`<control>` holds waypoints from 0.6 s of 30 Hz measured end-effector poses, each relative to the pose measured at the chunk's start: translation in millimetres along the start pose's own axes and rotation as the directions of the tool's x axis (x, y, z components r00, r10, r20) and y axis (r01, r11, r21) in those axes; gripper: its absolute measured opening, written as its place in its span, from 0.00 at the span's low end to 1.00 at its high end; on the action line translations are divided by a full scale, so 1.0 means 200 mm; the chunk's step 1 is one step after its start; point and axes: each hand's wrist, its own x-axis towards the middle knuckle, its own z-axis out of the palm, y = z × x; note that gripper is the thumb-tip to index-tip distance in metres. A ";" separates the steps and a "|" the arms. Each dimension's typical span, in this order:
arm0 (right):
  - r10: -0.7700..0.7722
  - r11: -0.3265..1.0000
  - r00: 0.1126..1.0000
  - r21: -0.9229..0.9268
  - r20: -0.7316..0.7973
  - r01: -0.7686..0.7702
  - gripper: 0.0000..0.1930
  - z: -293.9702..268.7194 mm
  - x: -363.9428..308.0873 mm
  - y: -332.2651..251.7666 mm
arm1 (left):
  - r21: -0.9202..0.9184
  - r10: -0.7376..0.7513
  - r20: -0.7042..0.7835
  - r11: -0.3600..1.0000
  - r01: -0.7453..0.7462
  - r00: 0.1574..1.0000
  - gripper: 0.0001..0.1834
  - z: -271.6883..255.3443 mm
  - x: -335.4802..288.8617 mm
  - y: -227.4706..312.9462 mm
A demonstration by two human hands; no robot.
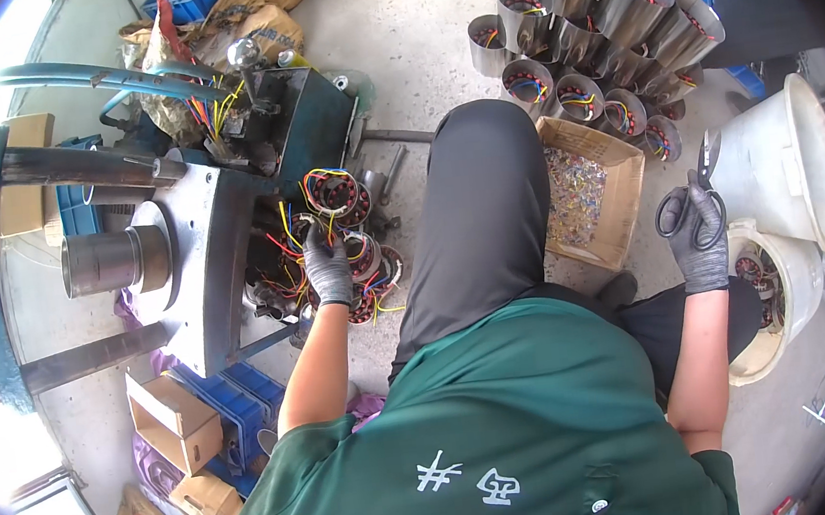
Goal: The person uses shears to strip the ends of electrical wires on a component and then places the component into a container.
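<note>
My left hand, in a grey glove, reaches among a cluster of wound motor stators with red, yellow and blue lead wires. Its fingers are closed among the wires, and what they grip is partly hidden. Just beyond it lies a stator with coloured leads around its rim. Another stator sits right beside the fingers. On the other side, my right hand, gloved in the same way, grips black-handled scissors. Their blades point away from me, close to a white bucket.
A press with a metal cylinder stands at left. Between my legs and the bucket is a cardboard box of wire scraps. Several metal cylinders holding stators stand far right. A second white bucket holds stators. Blue crates lie lower left.
</note>
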 end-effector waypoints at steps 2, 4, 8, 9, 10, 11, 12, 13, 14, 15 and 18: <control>-0.021 1.000 1.000 -0.005 -0.006 0.021 0.18 0.00 0.01 -0.01 | -0.014 0.071 -0.093 0.997 -0.073 0.993 0.28 0.03 0.04 0.10; -0.081 0.995 0.996 -0.059 0.035 0.082 0.21 0.00 0.00 -0.04 | 0.177 0.260 -0.144 0.956 -0.234 0.955 0.28 0.07 0.09 0.26; -0.207 0.960 0.969 -0.165 0.135 0.228 0.28 -0.03 -0.04 -0.14 | -0.195 0.192 -0.256 0.949 -0.246 0.947 0.20 0.23 0.19 0.63; -0.234 0.939 0.968 -0.236 0.092 0.249 0.31 -0.06 -0.04 -0.18 | -0.338 0.164 -0.229 0.911 -0.236 0.960 0.15 0.27 0.22 0.74; -0.341 0.863 0.938 -0.377 0.059 0.337 0.31 -0.04 -0.09 -0.22 | -0.332 0.214 -0.220 0.901 -0.280 0.952 0.12 0.33 0.20 0.93; -0.456 0.754 0.890 -0.523 0.019 0.397 0.31 0.00 -0.16 -0.27 | -0.344 0.267 -0.193 0.883 -0.320 0.944 0.09 0.41 0.17 1.16; -0.520 0.699 0.853 -0.559 0.030 0.446 0.30 0.01 -0.18 -0.31 | -0.445 0.296 -0.171 0.828 -0.341 0.940 0.06 0.48 0.13 1.37; -0.585 0.633 0.811 -0.606 0.033 0.482 0.29 0.01 -0.21 -0.36 | -0.552 0.319 -0.139 0.761 -0.341 0.938 0.07 0.56 0.08 1.54; -0.704 0.501 0.708 -0.665 0.058 0.553 0.27 -0.03 -0.22 -0.38 | -0.604 0.376 -0.039 0.729 -0.321 0.926 0.10 0.63 0.06 1.66; -0.795 0.359 0.599 -0.718 0.100 0.597 0.26 -0.09 -0.21 -0.40 | -0.648 0.438 0.049 0.698 -0.305 0.898 0.14 0.70 0.05 1.76; -0.872 0.243 0.483 -0.788 0.079 0.566 0.28 -0.26 -0.25 -0.45 | -0.711 0.693 0.123 0.562 -0.424 0.711 0.16 0.98 -0.01 1.97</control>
